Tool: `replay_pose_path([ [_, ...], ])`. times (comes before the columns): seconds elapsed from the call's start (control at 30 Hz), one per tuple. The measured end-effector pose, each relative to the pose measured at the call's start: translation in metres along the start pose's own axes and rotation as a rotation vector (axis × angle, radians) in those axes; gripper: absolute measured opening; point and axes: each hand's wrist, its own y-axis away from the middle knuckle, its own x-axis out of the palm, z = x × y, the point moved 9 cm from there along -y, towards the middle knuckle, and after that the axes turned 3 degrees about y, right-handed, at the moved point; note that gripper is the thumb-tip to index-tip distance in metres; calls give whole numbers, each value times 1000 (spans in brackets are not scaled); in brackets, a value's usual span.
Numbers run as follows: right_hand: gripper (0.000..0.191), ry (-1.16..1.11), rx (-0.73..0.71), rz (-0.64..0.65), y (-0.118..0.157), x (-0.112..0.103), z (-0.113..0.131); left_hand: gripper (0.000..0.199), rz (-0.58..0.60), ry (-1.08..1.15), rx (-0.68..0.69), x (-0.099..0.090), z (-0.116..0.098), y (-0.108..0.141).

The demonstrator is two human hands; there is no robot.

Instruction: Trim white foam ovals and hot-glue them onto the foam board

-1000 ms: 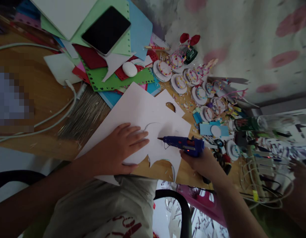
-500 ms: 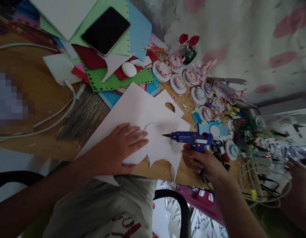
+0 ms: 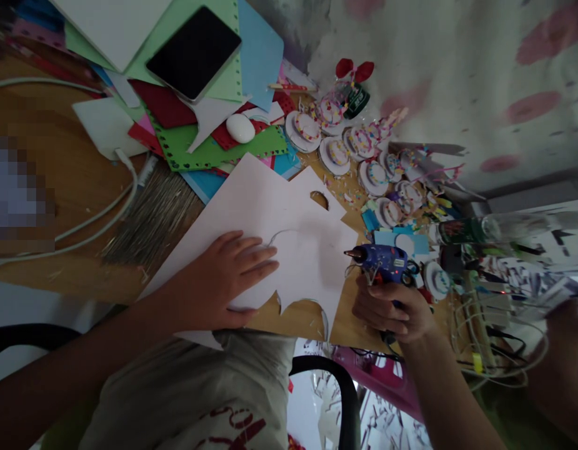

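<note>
My left hand point(image 3: 227, 278) lies flat with its fingers stretched out on a white sheet of card point(image 3: 251, 194), whose near edge has curved cut-outs. A thin curved line or slit shows in the card beside my fingertips. My right hand point(image 3: 392, 312) is wrapped round the handle of a blue hot glue gun point(image 3: 382, 259), with a small red light glowing on its side. The gun's nozzle points left, over the card's right edge. Small white hat-like discs with coloured trim point(image 3: 338, 153) stand beyond the card on the right.
A dark-screened phone point(image 3: 195, 53) and a white oval case point(image 3: 240, 128) rest on coloured sheets at the upper left. Thin wire stems point(image 3: 152, 212) lie left of the card. Tangled white cables point(image 3: 476, 337) are at the right, with part of another person at the edge.
My right hand has drawn the glue gun to the right, from above the card to its right edge, and turned it slightly. My left hand stays flat on the card.
</note>
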Motion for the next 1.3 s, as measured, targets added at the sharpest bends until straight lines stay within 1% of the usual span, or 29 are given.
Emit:
replay_pose_path([
  [0.1,31,-23,0,29,1,1,-2,66,0,1,0,0,0,0],
  [0.23,29,-1,13,7,1,0,-4,67,-9,9,0,-1,0,0],
  [0.4,33,110,75,-193,3,-10,-4,66,-13,13,18,-2,-1,1],
  [0.5,34,191,79,-265,5,-15,-4,66,-13,17,20,-1,-1,0],
  [0.57,30,239,43,-360,6,-25,-2,65,-17,20,22,-2,-1,0],
  [0.67,23,358,-46,-549,10,-43,3,66,-14,16,20,-1,-1,0],
  [0.7,21,401,-72,-588,12,-47,4,65,-13,14,17,-2,-1,1],
  [0.77,20,450,-99,-599,14,-50,2,65,-9,11,13,-3,-1,1],
  [0.83,21,430,-125,-583,19,-51,0,64,-6,3,11,-4,-1,1],
  [0.9,22,369,-177,-601,32,-56,-1,64,-7,-17,5,-5,0,1],
  [0.97,23,298,-242,-654,51,-65,-1,64,-12,-52,8,-6,0,1],
  [1.07,31,222,-344,-762,83,-81,-4,67,-22,-139,61,-5,1,0],
  [1.2,40,195,-464,-904,120,-98,-6,70,-84,-224,137,-4,6,-1],
  [1.3,41,149,-543,-1013,147,-114,-10,76,-63,-258,142,2,12,-4],
])
